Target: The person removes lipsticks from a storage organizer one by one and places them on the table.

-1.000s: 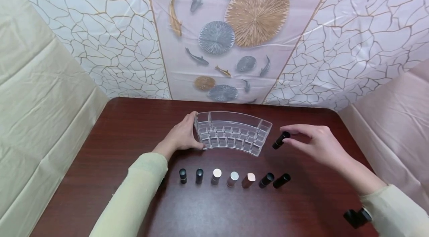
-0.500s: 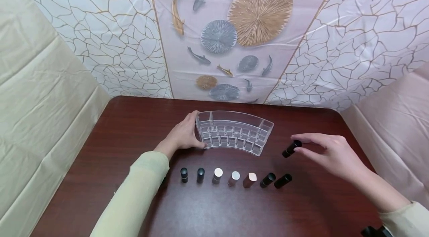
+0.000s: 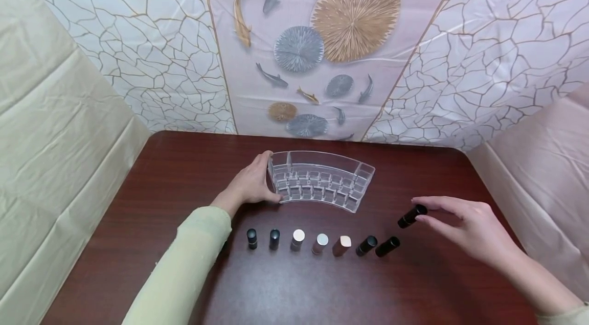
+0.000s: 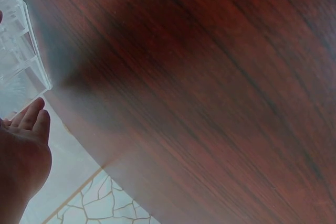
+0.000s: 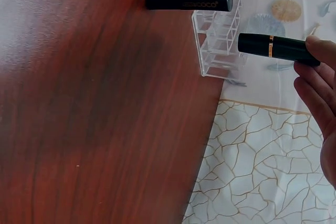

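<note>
My left hand [image 3: 252,179] holds the left end of a clear acrylic lipstick organizer [image 3: 317,205], thumb at the front corner and fingers at the back one. In the left wrist view, the organizer [image 4: 32,40] shows at the left edge above the fingers. My right hand [image 3: 478,225] pinches a black lipstick tube [image 3: 411,217] by its upper end, raised and tilted over the table's right side. A thin gold band circles this lipstick tube [image 5: 256,45] in the right wrist view. The organizer's compartments hold nothing visible.
Several lipsticks stand in a row before the organizer: two small black ones [image 3: 251,238] at left, a cream-topped one [image 3: 297,239], a silver-topped one [image 3: 320,244], a peach-topped one [image 3: 342,246], and black tubes [image 3: 387,246] at right. A patterned cloth [image 3: 294,100] hangs behind the dark table [image 3: 193,161].
My right hand has carried the black lipstick tube rightward and nearer the front, away from the organizer's right end. The left hand and the organizer have stayed in place.
</note>
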`<state>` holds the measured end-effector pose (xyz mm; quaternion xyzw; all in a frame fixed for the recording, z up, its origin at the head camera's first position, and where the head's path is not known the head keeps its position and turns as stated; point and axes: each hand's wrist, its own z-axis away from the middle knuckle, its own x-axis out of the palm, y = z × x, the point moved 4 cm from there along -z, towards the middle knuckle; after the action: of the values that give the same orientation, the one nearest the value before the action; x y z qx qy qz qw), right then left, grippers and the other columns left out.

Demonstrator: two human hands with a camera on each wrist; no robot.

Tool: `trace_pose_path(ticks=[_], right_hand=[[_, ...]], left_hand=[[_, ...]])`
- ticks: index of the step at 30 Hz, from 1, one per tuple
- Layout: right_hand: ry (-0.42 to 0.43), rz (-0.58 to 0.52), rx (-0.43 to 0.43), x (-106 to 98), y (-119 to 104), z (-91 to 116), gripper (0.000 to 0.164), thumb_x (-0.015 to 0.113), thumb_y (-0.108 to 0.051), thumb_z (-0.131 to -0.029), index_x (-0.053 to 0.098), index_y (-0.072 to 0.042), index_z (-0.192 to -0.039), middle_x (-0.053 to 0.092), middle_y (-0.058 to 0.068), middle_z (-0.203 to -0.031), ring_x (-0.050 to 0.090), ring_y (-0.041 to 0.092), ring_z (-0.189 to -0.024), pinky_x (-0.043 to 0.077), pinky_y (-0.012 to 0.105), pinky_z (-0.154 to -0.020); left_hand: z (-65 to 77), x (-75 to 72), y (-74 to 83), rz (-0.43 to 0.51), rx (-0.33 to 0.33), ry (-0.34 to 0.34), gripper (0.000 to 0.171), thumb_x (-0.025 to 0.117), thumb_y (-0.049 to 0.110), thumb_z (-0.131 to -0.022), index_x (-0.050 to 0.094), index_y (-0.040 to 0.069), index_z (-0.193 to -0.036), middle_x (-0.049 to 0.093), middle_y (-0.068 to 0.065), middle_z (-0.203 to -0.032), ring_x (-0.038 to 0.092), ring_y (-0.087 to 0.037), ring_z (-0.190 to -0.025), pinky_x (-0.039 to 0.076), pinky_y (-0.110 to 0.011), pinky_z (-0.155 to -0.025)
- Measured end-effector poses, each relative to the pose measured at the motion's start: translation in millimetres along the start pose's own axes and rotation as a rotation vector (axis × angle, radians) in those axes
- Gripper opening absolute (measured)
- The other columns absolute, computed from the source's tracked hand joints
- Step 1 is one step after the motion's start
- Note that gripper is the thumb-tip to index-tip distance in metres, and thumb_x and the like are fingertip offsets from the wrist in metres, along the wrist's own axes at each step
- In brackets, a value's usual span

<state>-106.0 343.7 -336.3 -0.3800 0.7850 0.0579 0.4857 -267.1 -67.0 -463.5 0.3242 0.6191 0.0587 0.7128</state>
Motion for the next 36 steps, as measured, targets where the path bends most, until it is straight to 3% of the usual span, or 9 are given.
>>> trace_pose_path(ticks=[7,13,19,26,30,33,36], right_hand=[[0.013,-0.009,-0.001,0,0,10,0.048,0.093,0.000,-0.073,0.082,-0.013,-0.117,0.081,-0.005,-0.106,0.066,-0.015,-0.105,0.046,0.002,-0.093],[0.000,0.014,0.018,-1,-1,16,0.060,0.092,0.009,-0.062,0.082,-0.013,-0.118,0.080,-0.005,-0.106,0.066,-0.016,-0.105,0.050,0.004,-0.088],[-0.001,0.039,0.028,-2,-1,24,0.060,0.092,0.007,-0.064,0.082,-0.016,-0.119,0.080,-0.007,-0.106,0.065,-0.016,-0.106,0.049,0.004,-0.085],[0.006,0.048,0.036,-1,0,32,0.050,0.091,-0.001,-0.072,0.082,-0.016,-0.119,0.080,-0.007,-0.105,0.065,-0.016,-0.105,0.050,0.005,-0.083],[0.009,0.044,0.040,0,0,37,0.031,0.087,-0.027,-0.090,0.082,-0.017,-0.118,0.080,-0.009,-0.104,0.064,-0.017,-0.105,0.048,0.004,-0.084],[0.013,0.039,0.034,2,0,40,0.037,0.075,-0.049,-0.100,0.082,-0.017,-0.118,0.080,-0.009,-0.105,0.064,-0.017,-0.105,0.046,0.003,-0.088],[0.004,0.033,0.034,4,0,41,0.036,0.076,-0.046,-0.099,0.082,-0.017,-0.119,0.080,-0.008,-0.105,0.064,-0.017,-0.106,0.044,0.002,-0.090]], left_hand=[[1.7,-0.9,-1.0,0.004,-0.008,0.000,0.127,0.096,0.045,-0.068,0.025,0.005,-0.164,0.046,-0.019,-0.156,0.060,-0.040,-0.130,0.051,-0.054,-0.110],[1.7,-0.4,-1.2,0.001,-0.010,-0.003,0.128,0.096,0.045,-0.068,0.024,0.005,-0.165,0.044,-0.019,-0.158,0.061,-0.040,-0.129,0.051,-0.054,-0.110],[1.3,-0.4,0.6,0.004,-0.005,-0.001,0.127,0.097,0.044,-0.067,0.024,0.006,-0.164,0.046,-0.019,-0.156,0.062,-0.040,-0.126,0.052,-0.054,-0.108],[1.3,-0.2,2.2,0.002,-0.006,-0.002,0.126,0.097,0.044,-0.067,0.025,0.006,-0.164,0.046,-0.019,-0.155,0.063,-0.040,-0.124,0.053,-0.054,-0.108],[1.2,0.0,2.8,0.002,-0.011,-0.006,0.126,0.097,0.044,-0.067,0.025,0.007,-0.164,0.046,-0.019,-0.155,0.063,-0.041,-0.123,0.053,-0.053,-0.107],[1.4,-0.3,2.8,0.001,-0.016,-0.010,0.127,0.097,0.045,-0.067,0.024,0.007,-0.164,0.046,-0.018,-0.156,0.063,-0.040,-0.124,0.052,-0.053,-0.108],[1.3,-0.8,2.3,0.006,-0.018,-0.008,0.127,0.097,0.044,-0.067,0.024,0.007,-0.165,0.046,-0.018,-0.155,0.063,-0.040,-0.123,0.052,-0.054,-0.108]])
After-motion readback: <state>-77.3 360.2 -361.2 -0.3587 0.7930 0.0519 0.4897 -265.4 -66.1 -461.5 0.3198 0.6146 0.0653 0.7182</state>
